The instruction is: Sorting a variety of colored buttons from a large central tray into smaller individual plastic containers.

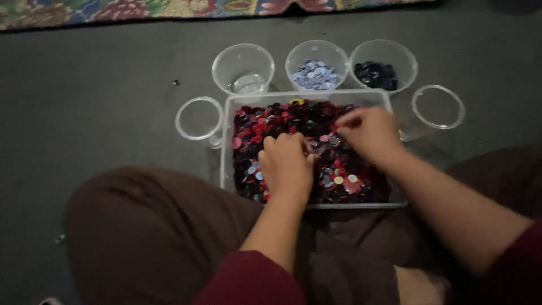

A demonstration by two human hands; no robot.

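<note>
Sitting cross-legged on the grey floor (pixel 101 107), you have one clear rectangular tub (pixel 226 147) of mixed buttons (pixel 282 116) before your knees. Five clear cups ring it: three along its far edge, one empty (pixel 243 68), one with pale blue buttons (pixel 316 65), one with dark buttons (pixel 383 65); one (pixel 199 118) at each side (pixel 438 106). Your left hand (pixel 286 165) lies curled, knuckles up, in the buttons; your right hand (pixel 370 133) pinches fingertips together, whether on a button I cannot tell.
</note>
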